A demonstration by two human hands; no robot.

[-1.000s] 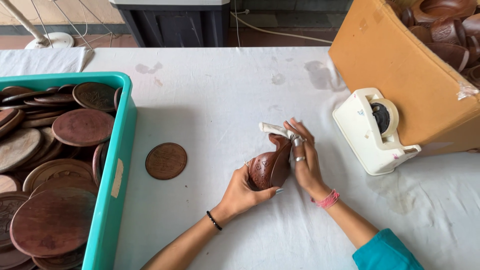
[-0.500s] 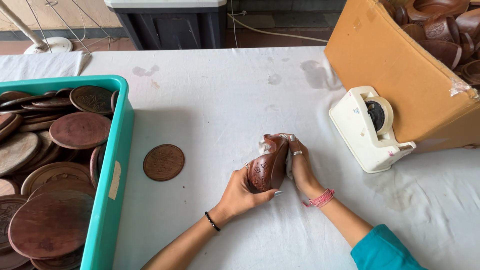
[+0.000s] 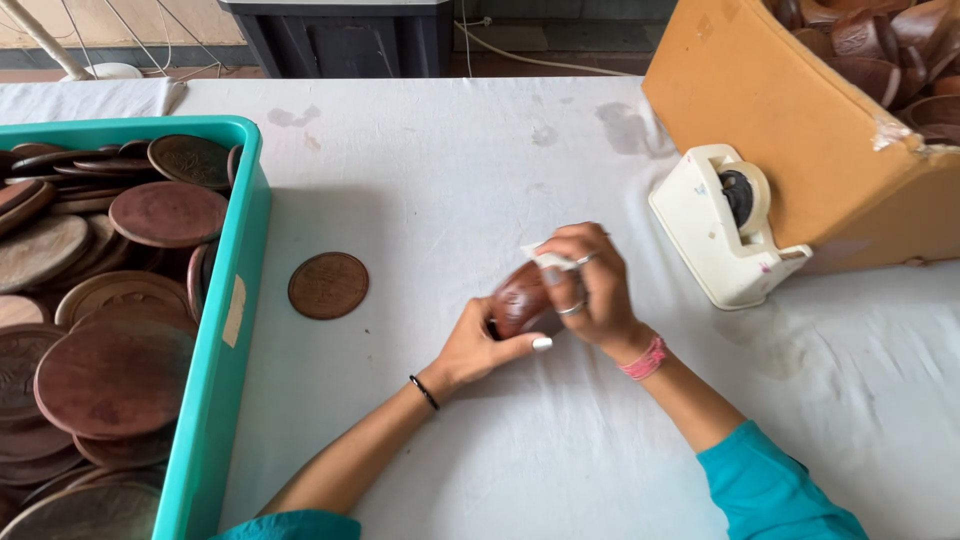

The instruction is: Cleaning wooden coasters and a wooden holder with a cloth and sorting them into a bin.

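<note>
Left hand (image 3: 478,345) cups small rounded dark-brown carved wooden piece (image 3: 520,298) from below, fingers closed on it. Right hand (image 3: 590,285) pinches strip of pale tape (image 3: 547,257) against top of piece, fingers together. Piece held just above white cloth-covered table (image 3: 450,180), near its middle.

Versus one second ago: tape end no longer sticks up free, now pressed flat; right hand curls further over piece.

Flat round brown wooden disc (image 3: 328,285) unmoved, beside teal plastic crate (image 3: 225,330) of discs at left edge. Cream tape dispenser (image 3: 722,235) touching tan cardboard box (image 3: 800,130) at far right corner, unchanged.
</note>
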